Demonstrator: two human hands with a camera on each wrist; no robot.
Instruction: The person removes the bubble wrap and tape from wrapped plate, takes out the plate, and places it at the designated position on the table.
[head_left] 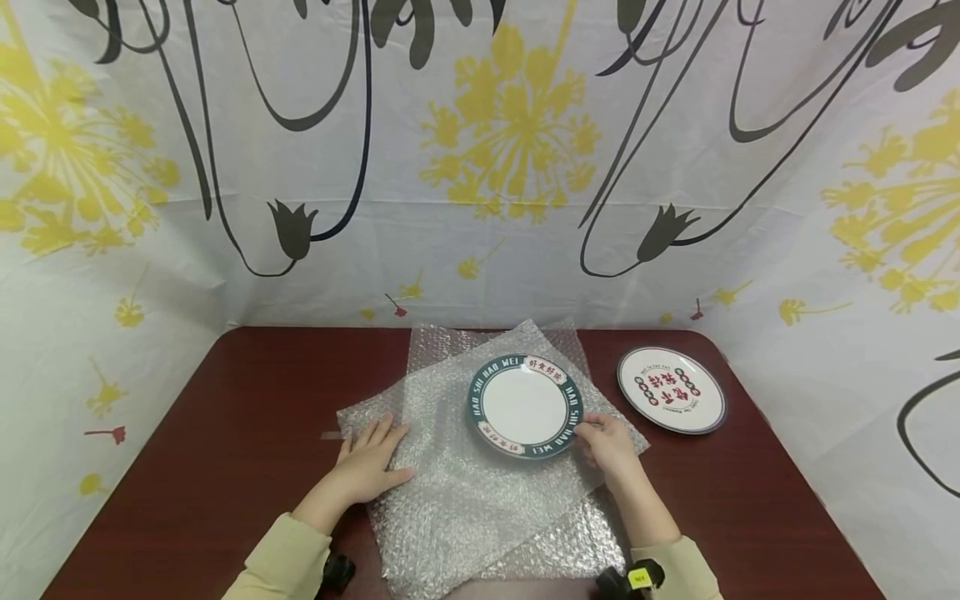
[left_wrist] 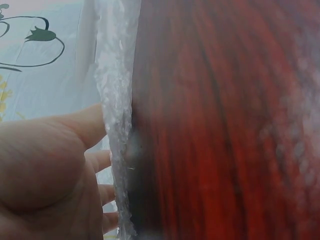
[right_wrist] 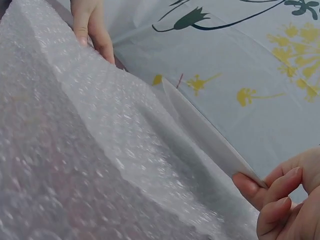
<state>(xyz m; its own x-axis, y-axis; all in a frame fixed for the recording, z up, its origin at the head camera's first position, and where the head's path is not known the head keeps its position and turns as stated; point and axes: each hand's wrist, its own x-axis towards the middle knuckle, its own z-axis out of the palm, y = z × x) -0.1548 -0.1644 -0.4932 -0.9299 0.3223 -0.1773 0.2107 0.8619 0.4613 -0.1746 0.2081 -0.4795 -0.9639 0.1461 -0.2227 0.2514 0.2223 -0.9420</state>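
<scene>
A round white plate (head_left: 525,406) with a green lettered rim is over the middle of a sheet of bubble wrap (head_left: 442,517). My right hand (head_left: 606,446) pinches the plate's right edge between thumb and fingers. In the right wrist view the plate (right_wrist: 205,132) appears edge-on, with its near edge raised off the wrap. On the left side of the sheet rests my left hand (head_left: 367,467), its fingers spread and straight. The left wrist view shows that hand (left_wrist: 50,165) beside the edge of the bubble wrap (left_wrist: 117,65).
A second white plate (head_left: 671,390) with red characters lies at the back right of the dark red table (head_left: 225,433). More bubble wrap (head_left: 573,542) sticks out beneath the top sheet. A patterned cloth (head_left: 480,275) hangs behind and beside the table.
</scene>
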